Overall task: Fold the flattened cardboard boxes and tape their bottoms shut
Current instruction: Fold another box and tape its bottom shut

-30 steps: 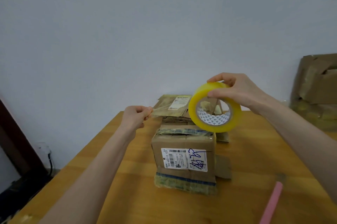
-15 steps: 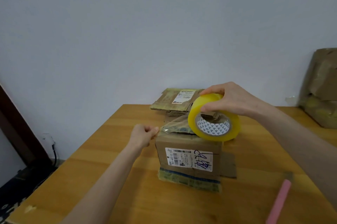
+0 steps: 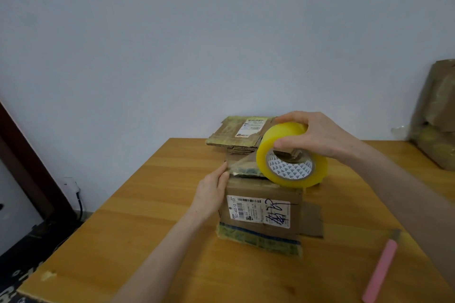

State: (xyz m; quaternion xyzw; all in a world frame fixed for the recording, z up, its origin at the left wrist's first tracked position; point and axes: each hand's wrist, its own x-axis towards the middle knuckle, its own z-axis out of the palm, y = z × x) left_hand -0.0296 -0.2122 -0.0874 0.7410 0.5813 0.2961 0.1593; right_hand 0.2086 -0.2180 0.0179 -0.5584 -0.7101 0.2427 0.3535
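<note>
Left of the middle of the tabletop (image 3: 138, 241): left hand (image 3: 211, 194), fingers straight, pressed flat on the upper left wall of the cardboard box (image 3: 261, 214), pinning the loose end of the tape strip (image 3: 243, 167) there. At the middle, somewhat nearer the far edge: that box, standing with its bottom turned up, lower flaps splayed on the tabletop, old label facing the near edge. Likely light, hollow, easily shoved or dented; best steadied with a flat palm on a wall or along a corner crease, never squeezed mid-panel. Over its top right: yellow tape roll (image 3: 291, 157), on or just above the upturned flaps, gripped by the right hand (image 3: 317, 135), thumb at the core, fingers curled over the outer rim. Rigid, smooth, apt to spin; safest held through the core. Strip thin, sticky, quick to wrinkle, so worth keeping taut. At the far edge behind: stack of flattened boxes (image 3: 241, 134). Toward the near right corner: pink knife (image 3: 380, 270), untouched.
</note>
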